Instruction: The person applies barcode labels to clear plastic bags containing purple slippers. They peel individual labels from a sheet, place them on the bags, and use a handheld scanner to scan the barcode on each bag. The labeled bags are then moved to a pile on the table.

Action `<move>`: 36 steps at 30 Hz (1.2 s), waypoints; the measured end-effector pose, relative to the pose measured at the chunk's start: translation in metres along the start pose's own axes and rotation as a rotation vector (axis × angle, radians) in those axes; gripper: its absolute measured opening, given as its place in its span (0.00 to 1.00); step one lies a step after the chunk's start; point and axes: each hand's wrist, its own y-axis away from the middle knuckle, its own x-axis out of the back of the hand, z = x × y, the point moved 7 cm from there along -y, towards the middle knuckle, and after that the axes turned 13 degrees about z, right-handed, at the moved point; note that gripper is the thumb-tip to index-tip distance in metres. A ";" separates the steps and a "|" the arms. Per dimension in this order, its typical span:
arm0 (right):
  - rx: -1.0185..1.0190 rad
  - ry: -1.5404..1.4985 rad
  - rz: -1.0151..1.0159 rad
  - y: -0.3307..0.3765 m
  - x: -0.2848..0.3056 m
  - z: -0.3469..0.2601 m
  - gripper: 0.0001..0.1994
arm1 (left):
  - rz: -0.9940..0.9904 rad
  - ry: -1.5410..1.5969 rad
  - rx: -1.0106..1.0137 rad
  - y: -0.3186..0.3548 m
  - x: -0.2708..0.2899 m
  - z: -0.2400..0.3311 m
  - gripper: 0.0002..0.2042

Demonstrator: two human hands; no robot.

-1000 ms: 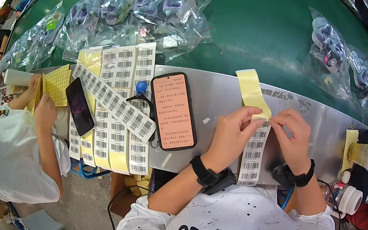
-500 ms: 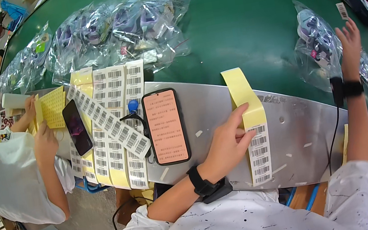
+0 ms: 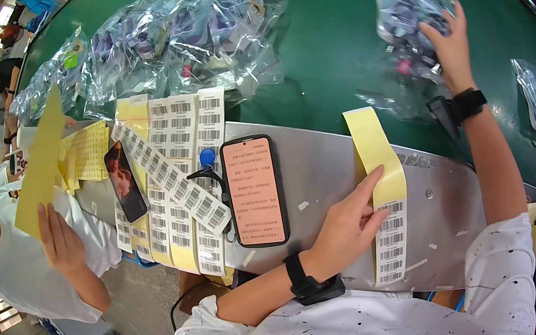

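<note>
Near edge of grey desk (image 3: 325, 164): left hand (image 3: 346, 225) pins yellow barcode label strip (image 3: 380, 183) flat, fingers spread on it. Far right, right hand (image 3: 451, 45) reaches onto clear bagged item (image 3: 404, 21) on green surface (image 3: 331, 34), fingers closing on bag. Several labels left on strip lower end; upper backing bare. Many bags piled far left (image 3: 174, 40), label on one only.

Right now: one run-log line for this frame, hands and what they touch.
left hand: pressing barcode label strip to metal panel | right hand: gripping clear bagged item on green table
</note>
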 end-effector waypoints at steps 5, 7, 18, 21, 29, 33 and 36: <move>-0.196 -0.304 -0.193 0.012 -0.008 -0.026 0.47 | 0.033 0.041 0.003 0.002 0.005 -0.009 0.31; -0.226 -0.212 -0.168 0.001 0.016 -0.018 0.46 | 0.028 0.045 0.020 0.003 0.005 -0.011 0.31; -0.524 -0.030 -0.125 -0.062 0.027 0.040 0.46 | 0.051 0.094 0.042 0.002 -0.002 -0.011 0.31; -0.563 -0.015 -0.127 -0.068 0.017 0.042 0.47 | -0.001 0.046 0.049 0.000 -0.006 -0.010 0.31; 0.065 0.222 -0.268 -0.080 -0.006 0.025 0.45 | -0.008 0.054 0.053 0.004 -0.004 -0.012 0.30; -0.670 -0.361 0.018 -0.079 0.015 0.084 0.40 | -0.011 0.062 0.064 0.003 -0.005 -0.013 0.31; -0.634 -0.311 0.037 -0.074 0.018 0.083 0.41 | 0.041 0.095 0.059 0.002 -0.002 -0.014 0.31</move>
